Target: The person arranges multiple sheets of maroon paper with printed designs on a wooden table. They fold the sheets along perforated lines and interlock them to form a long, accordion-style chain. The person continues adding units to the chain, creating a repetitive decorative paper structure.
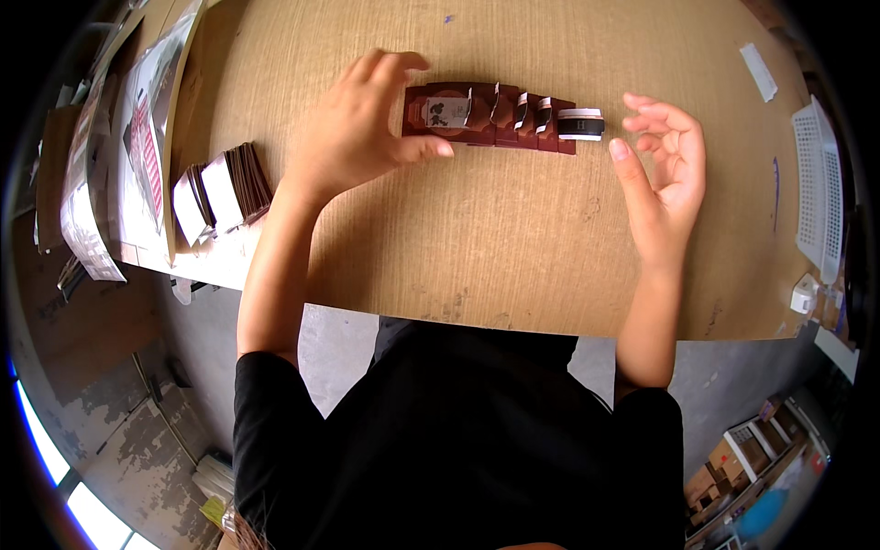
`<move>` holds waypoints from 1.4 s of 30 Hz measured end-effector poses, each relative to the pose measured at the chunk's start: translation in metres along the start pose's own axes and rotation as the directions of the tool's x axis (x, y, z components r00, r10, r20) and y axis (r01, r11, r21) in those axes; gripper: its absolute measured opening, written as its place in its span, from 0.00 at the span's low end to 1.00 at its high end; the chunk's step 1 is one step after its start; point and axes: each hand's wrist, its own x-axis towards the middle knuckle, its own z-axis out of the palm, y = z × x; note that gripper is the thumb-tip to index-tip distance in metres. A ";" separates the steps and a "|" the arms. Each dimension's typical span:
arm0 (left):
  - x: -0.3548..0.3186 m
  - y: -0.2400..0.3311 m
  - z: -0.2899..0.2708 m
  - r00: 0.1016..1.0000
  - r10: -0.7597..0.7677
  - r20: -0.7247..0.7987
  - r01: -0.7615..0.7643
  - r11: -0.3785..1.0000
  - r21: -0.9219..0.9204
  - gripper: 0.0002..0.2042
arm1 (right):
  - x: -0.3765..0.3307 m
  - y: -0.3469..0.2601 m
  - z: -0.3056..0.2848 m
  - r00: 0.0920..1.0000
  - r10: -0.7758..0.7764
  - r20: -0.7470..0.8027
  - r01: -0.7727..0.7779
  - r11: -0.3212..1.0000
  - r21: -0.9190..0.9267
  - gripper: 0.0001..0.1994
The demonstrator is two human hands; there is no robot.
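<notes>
1. On the pale-brown wood-grain tabletop (477, 238), btwn both hands: overlapping row of dark-red printed card pcs (481, 134), several w/ folded flaps that look upright. Small black-and-white rectangular pc (581, 126) at its R end.
2. Grip: left hand (353, 128) spread wide around the row's L end, thumb on the near side, fingers on the far side; nothing visibly pinched. Can't tell if the thumb touches card. Right hand (667, 179) loosely open, just beside the black-and-white pc, w/ a gap; holds nothing.
3. Risk #1: row slides or fans out of line if L closes unevenly, b/c pcs look loose on each other. Can't confirm whether they're joined.
4. Risk #2: flaps bent or flattened if fingers come in from above.
5. Risk #3: R thumb could knock the end pc askew, prob from a sideways nudge.
6. Minor: L forearm is near the fanned stack of brown-and-white card pcs (243, 183); an outward swing could topple it.
7. Orientation: long axis approx L–R, roughly along the table's near edge, R end slightly closer to the wearer. Black-and-white end points at R hand; flap edges run crosswise.
</notes>
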 end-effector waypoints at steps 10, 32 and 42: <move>0.023 0.018 0.019 0.987 0.125 0.102 -0.121 0.992 -0.043 0.36 | 0.003 0.027 0.004 0.943 0.111 0.314 0.080 0.841 -0.535 0.37; -0.090 -0.051 -0.064 0.973 -0.195 -0.123 0.201 0.979 0.040 0.36 | 0.005 0.019 0.007 0.981 -0.026 0.190 0.090 0.937 -0.338 0.32; -0.134 -0.096 -0.100 0.898 -0.411 0.158 0.352 0.885 0.305 0.47 | 0.004 0.026 0.001 0.978 -0.085 0.190 0.140 0.944 -0.299 0.27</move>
